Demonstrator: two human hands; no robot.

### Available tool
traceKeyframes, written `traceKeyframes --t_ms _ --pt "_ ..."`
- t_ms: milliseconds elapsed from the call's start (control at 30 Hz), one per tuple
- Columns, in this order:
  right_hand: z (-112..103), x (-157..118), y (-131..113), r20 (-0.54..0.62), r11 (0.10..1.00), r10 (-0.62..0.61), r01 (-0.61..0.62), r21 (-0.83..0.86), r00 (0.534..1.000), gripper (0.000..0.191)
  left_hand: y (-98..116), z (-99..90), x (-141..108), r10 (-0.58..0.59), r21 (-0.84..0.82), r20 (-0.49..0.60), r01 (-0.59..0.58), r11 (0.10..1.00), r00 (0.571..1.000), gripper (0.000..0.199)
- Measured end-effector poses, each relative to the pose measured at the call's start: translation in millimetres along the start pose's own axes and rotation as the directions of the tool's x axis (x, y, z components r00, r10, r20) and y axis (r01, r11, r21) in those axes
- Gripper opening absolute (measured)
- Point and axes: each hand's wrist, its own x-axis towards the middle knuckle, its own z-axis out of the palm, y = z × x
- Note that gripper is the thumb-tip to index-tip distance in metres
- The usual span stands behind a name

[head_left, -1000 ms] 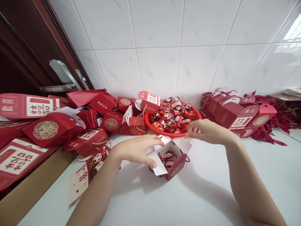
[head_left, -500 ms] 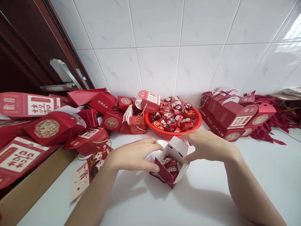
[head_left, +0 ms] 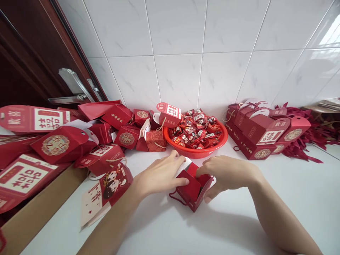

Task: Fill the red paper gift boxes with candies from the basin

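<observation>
Holding the box on the worktop, the left hand has its grip round one side, the right hand its grip over the other. Just beyond stands a basin of sweets, between piled boxes.

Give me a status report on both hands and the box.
Left hand at red box, left side. Right hand at right side, curled over edge. Box on table, top not fully closed. Bowl of candy just beyond.
</observation>
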Motion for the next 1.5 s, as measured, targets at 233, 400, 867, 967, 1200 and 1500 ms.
traceKeyframes --t_ms 233,400,867,967,1200,1500 --pt "0 10 -3 -0.019 0.995 0.092 -0.092 -0.043 0.996 0.016 12 10.3 10 -0.011 0.026 -0.102 0.014 1.000 0.995 0.046" --pt "3 17 -4 -0.102 0.985 0.156 -0.162 -0.051 0.982 0.022 14 9.9 8 0.134 -0.098 -0.121 -0.146 0.984 0.984 0.028" --pt "5 39 29 0.058 0.984 0.048 -0.057 0.169 0.997 0.069 11 27.1 10 -0.034 -0.055 0.068 0.037 0.998 0.997 0.040" --pt "6 43 35 0.056 0.970 -0.017 0.003 0.243 0.998 0.071 8 31.0 12 -0.022 -0.080 0.096 0.030 0.996 0.995 0.044" --pt "5 45 37 0.034 0.962 -0.057 0.046 0.268 0.998 0.062 5 30.8 16 0.004 -0.120 0.103 0.008 0.993 0.995 0.036" --pt "-1 39 40 0.019 0.927 0.054 -0.058 0.369 0.998 0.050 -3 27.2 22 0.049 -0.178 0.093 -0.032 0.984 0.994 0.035"
